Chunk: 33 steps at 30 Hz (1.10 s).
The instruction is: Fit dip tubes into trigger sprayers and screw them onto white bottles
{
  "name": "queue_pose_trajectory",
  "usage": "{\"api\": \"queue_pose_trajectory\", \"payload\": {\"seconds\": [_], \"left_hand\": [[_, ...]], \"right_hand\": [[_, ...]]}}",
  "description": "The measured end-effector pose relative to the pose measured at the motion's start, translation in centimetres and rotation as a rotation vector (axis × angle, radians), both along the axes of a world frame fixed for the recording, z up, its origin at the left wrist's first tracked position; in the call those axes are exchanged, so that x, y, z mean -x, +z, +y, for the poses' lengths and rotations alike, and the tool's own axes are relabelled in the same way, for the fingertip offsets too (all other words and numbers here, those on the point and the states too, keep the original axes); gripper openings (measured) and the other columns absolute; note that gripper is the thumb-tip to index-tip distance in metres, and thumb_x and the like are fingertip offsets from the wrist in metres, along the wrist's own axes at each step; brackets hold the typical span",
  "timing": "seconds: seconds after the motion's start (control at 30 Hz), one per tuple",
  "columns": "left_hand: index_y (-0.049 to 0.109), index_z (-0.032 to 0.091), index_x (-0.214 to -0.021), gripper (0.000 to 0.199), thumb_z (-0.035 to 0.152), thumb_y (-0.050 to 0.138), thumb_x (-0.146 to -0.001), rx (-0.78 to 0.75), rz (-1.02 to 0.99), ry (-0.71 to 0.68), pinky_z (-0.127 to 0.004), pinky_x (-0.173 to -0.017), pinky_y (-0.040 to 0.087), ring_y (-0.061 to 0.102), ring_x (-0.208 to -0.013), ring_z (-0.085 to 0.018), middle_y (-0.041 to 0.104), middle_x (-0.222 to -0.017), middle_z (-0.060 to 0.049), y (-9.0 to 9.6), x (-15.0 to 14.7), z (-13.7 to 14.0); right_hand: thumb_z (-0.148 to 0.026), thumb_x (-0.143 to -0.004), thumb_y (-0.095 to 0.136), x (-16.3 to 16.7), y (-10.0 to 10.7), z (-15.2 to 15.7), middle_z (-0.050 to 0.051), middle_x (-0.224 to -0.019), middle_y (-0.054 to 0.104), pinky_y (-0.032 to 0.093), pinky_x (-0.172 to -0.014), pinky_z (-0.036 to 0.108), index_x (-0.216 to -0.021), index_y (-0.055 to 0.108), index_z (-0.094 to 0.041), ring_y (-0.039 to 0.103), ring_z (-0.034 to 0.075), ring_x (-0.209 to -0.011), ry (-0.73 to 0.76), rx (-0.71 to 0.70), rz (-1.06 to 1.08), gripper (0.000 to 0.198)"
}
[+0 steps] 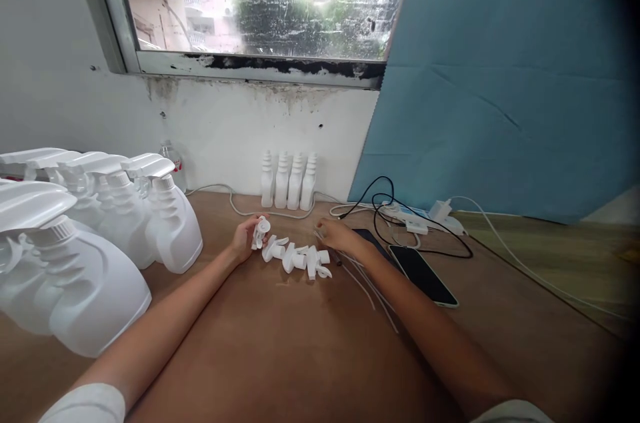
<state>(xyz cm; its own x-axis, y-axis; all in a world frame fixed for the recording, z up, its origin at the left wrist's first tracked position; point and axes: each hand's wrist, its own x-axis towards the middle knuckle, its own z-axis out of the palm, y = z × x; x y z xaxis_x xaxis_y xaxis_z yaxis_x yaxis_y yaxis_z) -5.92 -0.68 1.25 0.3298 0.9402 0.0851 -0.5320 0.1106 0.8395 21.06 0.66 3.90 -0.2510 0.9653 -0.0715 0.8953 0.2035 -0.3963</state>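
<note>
My left hand [244, 240] is closed around a white trigger spray head [260, 232], held upright just above the table. My right hand [337, 236] is closed, its fingers pinched together; a pale end of what looks like a thin dip tube shows at the fingertips. Between the two hands, several more white spray heads [293, 258] lie in a row on the brown table [280, 356]. Thin translucent tubes [367, 283] lie beneath and beside my right wrist, their far ends partly hidden by the hand.
Several large white spray bottles [175, 229] with heads on crowd the left. Against the wall stand small white bottles [295, 183] without heads. A phone [423, 274], a black cable [450, 255] and a power strip [445, 219] lie to the right. A clear bottle [173, 159] stands behind.
</note>
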Motion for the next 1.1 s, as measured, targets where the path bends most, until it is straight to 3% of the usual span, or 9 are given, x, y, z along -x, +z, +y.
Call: {"api": "queue_pose_trajectory", "payload": {"seconds": [0.13, 0.23, 0.37, 0.57, 0.7, 0.87, 1.1], "left_hand": [[0.053, 0.018, -0.089, 0.023, 0.027, 0.057, -0.068, 0.012, 0.022, -0.007, -0.021, -0.035, 0.032, 0.045, -0.040, -0.013, 0.049, -0.055, 0.002, -0.2, 0.2, 0.1], [0.054, 0.017, -0.082, 0.019, 0.032, 0.058, -0.070, 0.011, 0.037, -0.007, -0.019, -0.035, 0.029, 0.042, -0.037, -0.010, 0.049, -0.053, 0.003, -0.3, 0.2, 0.1], [0.051, 0.016, -0.071, 0.023, 0.037, 0.061, -0.073, 0.002, 0.068, -0.001, -0.018, -0.033, 0.023, 0.037, -0.032, -0.008, 0.046, -0.048, 0.004, -0.4, -0.1, 0.1], [0.049, 0.017, -0.066, 0.034, 0.047, 0.058, -0.078, 0.039, 0.149, 0.031, -0.018, -0.031, 0.017, 0.034, -0.028, -0.007, 0.045, -0.042, 0.004, -0.2, -0.4, 0.3], [0.049, 0.017, -0.064, 0.034, 0.047, 0.057, -0.078, 0.066, 0.194, 0.093, -0.020, -0.031, 0.015, 0.032, -0.026, -0.007, 0.045, -0.040, 0.004, -0.3, -0.7, 0.5], [0.049, 0.017, -0.061, 0.035, 0.047, 0.059, -0.075, 0.051, 0.199, 0.202, -0.022, -0.032, 0.017, 0.033, -0.027, -0.007, 0.044, -0.039, 0.003, -0.6, -1.3, 0.4], [0.050, 0.017, -0.062, 0.034, 0.047, 0.061, -0.072, 0.025, 0.208, 0.316, -0.022, -0.036, 0.021, 0.035, -0.030, -0.008, 0.045, -0.040, 0.004, -0.7, -1.7, 0.3]], "right_hand": [[-0.012, -0.087, 0.054, 0.1, 1.2, -0.2, 0.007, -0.095, 0.067, 0.047, -0.090, 0.035, -0.100, 0.068, -0.012, 0.062, 0.018, -0.092, 0.099, -0.150, 0.198, 0.019], [-0.005, -0.080, 0.045, 0.7, 2.4, -0.6, 0.006, -0.090, 0.066, 0.045, -0.089, 0.030, -0.096, 0.071, -0.013, 0.060, 0.017, -0.090, 0.150, -0.274, 0.387, 0.031], [-0.020, -0.079, 0.051, 2.3, 3.6, -1.4, 0.006, -0.096, 0.063, 0.048, -0.079, 0.027, -0.108, 0.062, -0.016, 0.060, 0.015, -0.087, 0.175, -0.397, 0.658, 0.031], [-0.050, -0.087, 0.048, 5.6, 4.4, -3.8, 0.001, -0.074, 0.056, 0.046, -0.067, 0.026, -0.091, 0.052, -0.019, 0.056, 0.013, -0.068, 0.227, -0.416, 0.943, 0.031], [-0.047, -0.093, 0.042, 7.4, 5.0, -6.3, 0.002, -0.066, 0.055, 0.045, -0.065, 0.026, -0.075, 0.054, -0.017, 0.052, 0.012, -0.063, 0.360, -0.318, 0.929, 0.037], [-0.031, -0.090, 0.045, 9.0, 4.0, -7.5, 0.000, -0.066, 0.062, 0.046, -0.058, 0.024, -0.092, 0.053, -0.018, 0.055, 0.012, -0.058, 0.478, -0.228, 0.803, 0.015], [-0.023, -0.082, 0.051, 9.0, 3.3, -7.6, 0.001, -0.072, 0.060, 0.042, -0.062, 0.026, -0.079, 0.053, -0.019, 0.052, 0.013, -0.064, 0.467, -0.427, 0.626, 0.006]]}}
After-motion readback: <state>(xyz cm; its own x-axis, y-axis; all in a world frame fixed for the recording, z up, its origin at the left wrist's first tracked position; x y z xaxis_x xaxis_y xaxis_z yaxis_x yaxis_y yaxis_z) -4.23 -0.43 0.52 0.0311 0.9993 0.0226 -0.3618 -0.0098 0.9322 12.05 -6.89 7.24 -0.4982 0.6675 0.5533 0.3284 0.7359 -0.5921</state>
